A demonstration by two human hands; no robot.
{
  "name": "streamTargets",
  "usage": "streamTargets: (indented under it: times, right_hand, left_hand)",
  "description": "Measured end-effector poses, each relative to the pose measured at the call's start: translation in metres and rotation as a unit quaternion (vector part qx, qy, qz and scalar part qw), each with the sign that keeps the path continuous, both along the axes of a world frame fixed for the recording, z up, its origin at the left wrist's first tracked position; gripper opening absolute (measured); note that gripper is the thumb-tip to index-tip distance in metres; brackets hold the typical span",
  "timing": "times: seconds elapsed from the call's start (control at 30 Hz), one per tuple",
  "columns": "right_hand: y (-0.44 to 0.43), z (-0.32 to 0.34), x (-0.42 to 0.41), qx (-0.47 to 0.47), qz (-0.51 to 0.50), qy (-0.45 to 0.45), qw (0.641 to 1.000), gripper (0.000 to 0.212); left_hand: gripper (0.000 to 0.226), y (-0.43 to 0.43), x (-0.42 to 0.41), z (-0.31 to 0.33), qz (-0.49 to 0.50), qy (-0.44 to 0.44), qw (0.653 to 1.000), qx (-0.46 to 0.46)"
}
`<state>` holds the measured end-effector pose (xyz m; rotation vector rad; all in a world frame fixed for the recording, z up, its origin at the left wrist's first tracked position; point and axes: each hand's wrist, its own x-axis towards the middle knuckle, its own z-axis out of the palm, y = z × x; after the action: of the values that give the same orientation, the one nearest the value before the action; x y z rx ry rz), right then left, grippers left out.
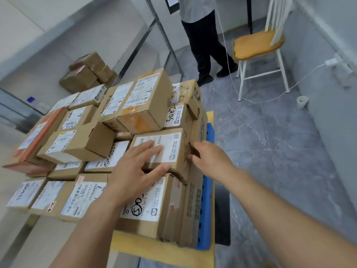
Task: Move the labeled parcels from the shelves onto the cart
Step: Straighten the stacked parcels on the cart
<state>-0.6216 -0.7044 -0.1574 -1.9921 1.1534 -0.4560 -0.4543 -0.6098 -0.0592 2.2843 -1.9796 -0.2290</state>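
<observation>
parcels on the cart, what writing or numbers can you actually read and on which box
"5087", handwritten, on the label of the right rear parcel.
"50", circled by hand, on the label of the nearest parcel.
"505", handwritten, on the label of the middle parcel; its ending is unclear.
Printed label text and barcodes: too blurred to read.

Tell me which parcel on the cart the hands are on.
The parcel just below the 5087 box: left hand lies flat on top, right hand grips its right side.

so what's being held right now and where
The labeled parcel: left hand flat on its top, thumb on the near edge; right hand fingers curled at its right side.
</observation>
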Motion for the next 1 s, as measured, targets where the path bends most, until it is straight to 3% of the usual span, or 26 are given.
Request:
streamTargets:
  times: [0.17,0.3,0.5,0.63,0.87,1.0]
  right_hand:
    - [-0.006,0.002,-0.004,-0.011,0.013,0.025,1.000,0.029]
    - [-0.027,0.016,-0.015,-0.025,-0.031,0.040,0.998,0.037]
    - [-0.094,0.025,-0.033,-0.056,-0.091,0.000,0.994,0.045]
    - [-0.143,0.028,-0.038,-0.050,-0.086,-0.011,0.995,0.049]
    - [-0.195,0.026,-0.023,0.012,-0.002,-0.063,0.998,0.056]
    - [-0.208,0.024,-0.010,0.038,0.024,-0.104,0.994,0.059]
  left_hand:
    - [0.086,-0.003,0.000,0.001,-0.009,-0.005,1.000,0.002]
    - [0.079,-0.014,-0.002,0.008,-0.026,0.024,0.999,-0.028]
    - [0.067,-0.048,-0.038,0.015,-0.051,0.032,0.995,-0.082]
    - [0.049,-0.075,-0.067,0.014,-0.042,0.002,0.998,-0.050]
    - [0.055,-0.121,-0.083,0.008,0.055,-0.027,0.998,0.029]
    - [0.062,-0.130,-0.083,0.005,0.112,-0.001,0.991,0.075]
